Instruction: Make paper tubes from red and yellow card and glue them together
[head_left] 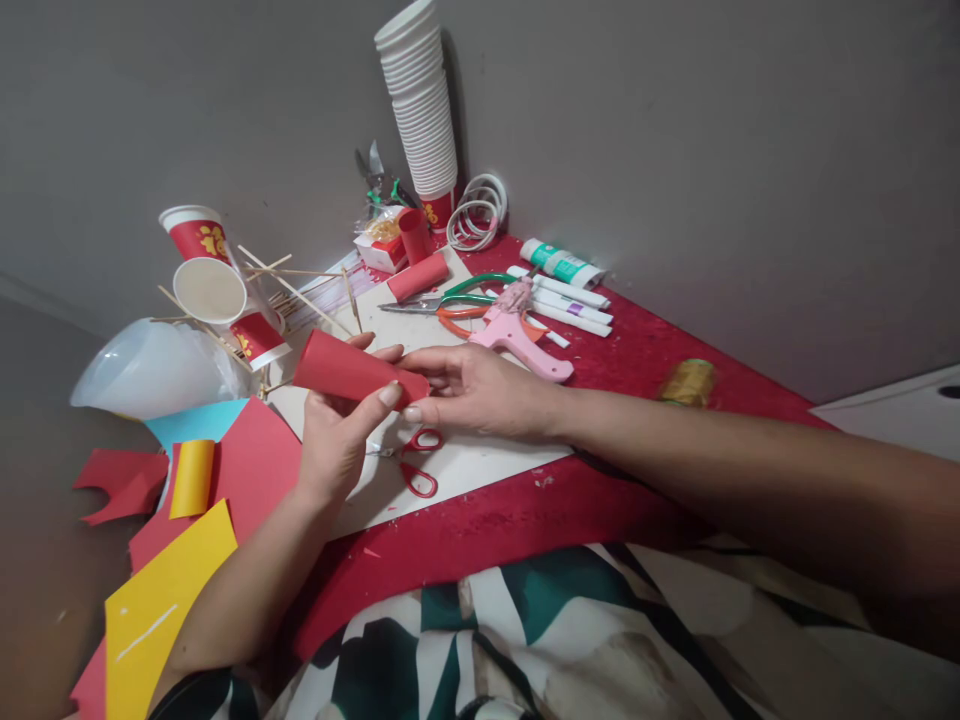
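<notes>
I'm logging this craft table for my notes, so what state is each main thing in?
Red paper tube: rolled, held by left hand and right hand
Red-handled scissors: lying, handles spread
Pink glue gun: lying on its side
Cup stack: nested, mouths up
White cord: coiled
Small yellow paper: rolled
Yellow sheet: unrolled, streaked white

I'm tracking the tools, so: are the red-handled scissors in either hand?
No, the red-handled scissors lie on the pale sheet, while the left hand and right hand both hold the red paper tube.
</notes>
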